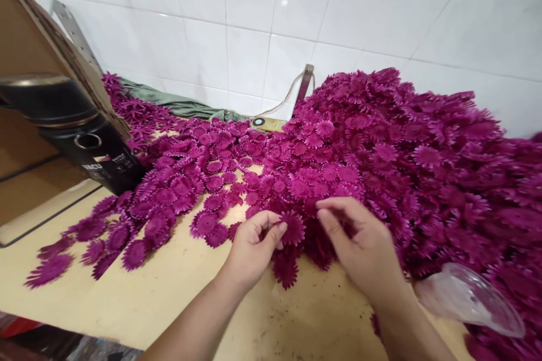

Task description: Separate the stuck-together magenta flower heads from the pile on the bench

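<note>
My left hand [256, 242] pinches a magenta artificial flower layer [292, 228] by its edge, between thumb and forefinger. The layer is round with a fringed rim and faces me. Just to the right, my right hand [359, 237] has its thumb and forefinger nearly pressed together. Whether anything small sits between those fingertips is hard to make out against the magenta behind. A large heap of the same flower layers [427, 158] rises behind and to the right of both hands. A few loose layers hang or lie just below the left fingertips.
A dark vacuum bottle [105, 152] leans by a cardboard box [25, 141] at left. A clear plastic cup [474, 299] lies on its side at right. More flower layers spread over the tan tabletop [169, 299]. Green cloth [182, 102] and a metal bracket [304, 83] sit near the tiled wall.
</note>
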`<state>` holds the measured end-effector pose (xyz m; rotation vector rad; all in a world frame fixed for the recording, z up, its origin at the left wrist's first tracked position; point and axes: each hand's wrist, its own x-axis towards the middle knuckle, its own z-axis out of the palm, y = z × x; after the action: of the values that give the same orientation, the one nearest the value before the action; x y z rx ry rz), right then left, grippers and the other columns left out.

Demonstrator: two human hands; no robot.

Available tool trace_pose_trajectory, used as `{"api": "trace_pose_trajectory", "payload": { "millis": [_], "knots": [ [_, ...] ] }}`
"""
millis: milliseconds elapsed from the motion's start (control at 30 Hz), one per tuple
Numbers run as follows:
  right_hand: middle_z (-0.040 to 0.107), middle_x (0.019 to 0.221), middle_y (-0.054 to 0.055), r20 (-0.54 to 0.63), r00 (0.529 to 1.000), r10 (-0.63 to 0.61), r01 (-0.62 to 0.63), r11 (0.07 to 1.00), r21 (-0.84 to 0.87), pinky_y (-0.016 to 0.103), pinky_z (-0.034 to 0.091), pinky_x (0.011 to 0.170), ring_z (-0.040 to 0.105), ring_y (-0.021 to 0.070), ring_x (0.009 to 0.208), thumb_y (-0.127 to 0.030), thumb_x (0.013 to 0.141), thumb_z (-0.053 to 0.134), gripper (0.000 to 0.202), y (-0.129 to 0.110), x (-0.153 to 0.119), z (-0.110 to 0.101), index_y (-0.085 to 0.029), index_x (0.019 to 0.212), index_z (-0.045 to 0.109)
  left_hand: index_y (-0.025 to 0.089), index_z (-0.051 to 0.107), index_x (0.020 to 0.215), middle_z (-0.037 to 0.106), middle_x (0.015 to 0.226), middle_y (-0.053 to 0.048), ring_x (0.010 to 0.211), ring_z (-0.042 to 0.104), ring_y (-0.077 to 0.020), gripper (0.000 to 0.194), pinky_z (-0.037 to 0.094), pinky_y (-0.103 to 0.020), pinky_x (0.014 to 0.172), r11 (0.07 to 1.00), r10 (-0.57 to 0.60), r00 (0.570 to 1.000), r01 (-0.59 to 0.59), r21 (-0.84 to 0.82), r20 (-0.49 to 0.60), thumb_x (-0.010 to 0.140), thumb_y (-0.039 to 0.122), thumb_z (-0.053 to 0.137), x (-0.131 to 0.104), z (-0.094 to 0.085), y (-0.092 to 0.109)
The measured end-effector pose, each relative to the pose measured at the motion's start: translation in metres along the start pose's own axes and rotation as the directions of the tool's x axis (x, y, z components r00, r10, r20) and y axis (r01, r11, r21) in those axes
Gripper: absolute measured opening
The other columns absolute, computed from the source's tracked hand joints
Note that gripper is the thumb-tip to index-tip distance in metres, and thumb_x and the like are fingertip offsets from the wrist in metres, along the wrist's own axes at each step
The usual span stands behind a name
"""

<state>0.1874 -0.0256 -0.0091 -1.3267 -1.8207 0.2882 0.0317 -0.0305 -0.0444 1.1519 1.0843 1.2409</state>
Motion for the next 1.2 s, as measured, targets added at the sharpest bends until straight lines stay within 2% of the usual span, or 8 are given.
{"api": "trace_pose_trajectory", "payload": {
  "millis": [267,367,533,667,800,900,1067,1200],
  "knots": [
    [0.06,0.069,0.001,0.425,0.9,0.096,-0.227,0.936,0.27,0.025,0.044,0.06,0.054,0.0131,0.064,-0.023,0.077,0.052,0.008,-0.012,-0.005,0.025,-0.018,0.075,0.057,0.019,0.038,0.05,0.033,0.046,0.008,0.045,0.029,-0.007,0.039,0.026,-0.02,0.044,0.999,-0.005,1.0,0.006,0.04,-0.012,0.067,0.05,0.055,-0.001,-0.003,0.002],
    [0.057,0.063,-0.001,0.366,0.923,0.119,-0.248,0.911,0.329,0.022,0.042,0.055,0.051,0.0115,0.059,-0.021,0.076,0.05,0.01,-0.011,-0.002,0.025,-0.017,0.07,0.056,0.019,0.038,0.051,0.035,0.045,0.008,0.045,0.03,-0.0069,0.039,0.027,-0.02,0.044,1.0,-0.007,0.999,0.007,-0.005,0.036,0.067,0.049,0.057,-0.001,-0.001,0.003],
    [0.052,0.059,-0.003,0.105,0.968,0.229,-0.252,0.887,0.387,0.022,0.039,0.051,0.046,0.0099,0.054,-0.028,0.074,0.054,0.012,0.004,0.008,0.018,-0.018,0.069,0.055,0.019,0.04,0.052,0.035,0.047,0.008,0.046,0.03,-0.007,0.034,0.028,-0.02,0.046,0.997,0.074,0.997,-0.075,-0.023,-0.015,0.069,0.043,0.057,-0.001,-0.004,0.0],
    [0.053,0.064,-0.003,-0.103,0.895,0.433,-0.315,0.78,0.541,0.023,0.044,0.057,0.053,0.0108,0.06,-0.038,0.066,0.063,0.022,0.024,0.017,-0.001,-0.019,0.069,0.052,0.018,0.044,0.056,0.041,0.049,0.006,0.048,0.037,-0.0085,0.027,0.033,-0.021,0.049,0.996,0.088,0.994,-0.089,-0.005,-0.071,0.073,0.036,0.054,-0.002,-0.008,-0.002],
    [0.062,0.085,0.003,0.224,0.859,0.459,-0.486,0.6,0.636,0.031,0.049,0.063,0.061,0.0164,0.073,-0.043,0.063,0.067,0.031,0.016,0.012,-0.013,-0.02,0.074,0.049,0.019,0.055,0.075,0.057,0.073,-0.001,0.071,0.053,-0.015,0.005,0.043,-0.028,0.069,0.979,0.153,0.988,-0.15,0.138,-0.012,0.071,0.021,0.057,-0.002,-0.003,-0.004],
    [0.063,0.084,0.003,0.419,0.829,0.371,-0.559,0.526,0.64,0.028,0.048,0.061,0.06,0.0141,0.068,-0.04,0.067,0.065,0.028,0.005,0.007,-0.007,-0.02,0.073,0.047,0.021,0.06,0.087,0.058,0.097,-0.005,0.095,0.051,-0.0206,0.021,0.038,-0.036,0.086,0.905,0.288,0.957,-0.279,0.322,0.02,0.069,0.012,0.055,-0.003,-0.001,-0.008],
    [0.054,0.066,-0.005,0.355,0.864,0.358,-0.502,0.542,0.674,0.018,0.042,0.058,0.049,0.0065,0.06,-0.027,0.059,0.072,0.027,0.006,0.003,0.01,-0.019,0.076,0.052,0.019,0.058,0.091,0.058,0.092,-0.006,0.086,0.055,-0.0172,0.024,0.044,-0.031,0.078,0.899,0.296,0.955,-0.272,0.343,-0.017,0.074,0.009,0.045,-0.003,-0.004,-0.01],
    [0.051,0.061,-0.006,0.388,0.825,0.411,-0.564,0.557,0.61,0.02,0.039,0.055,0.046,0.007,0.056,-0.026,0.056,0.07,0.031,0.005,-0.001,0.019,-0.018,0.078,0.051,0.018,0.058,0.088,0.06,0.087,-0.005,0.083,0.056,-0.0164,0.016,0.045,-0.029,0.075,0.912,0.289,0.957,-0.277,0.301,0.008,0.077,0.017,0.047,-0.005,-0.002,-0.005]
  ]
}}
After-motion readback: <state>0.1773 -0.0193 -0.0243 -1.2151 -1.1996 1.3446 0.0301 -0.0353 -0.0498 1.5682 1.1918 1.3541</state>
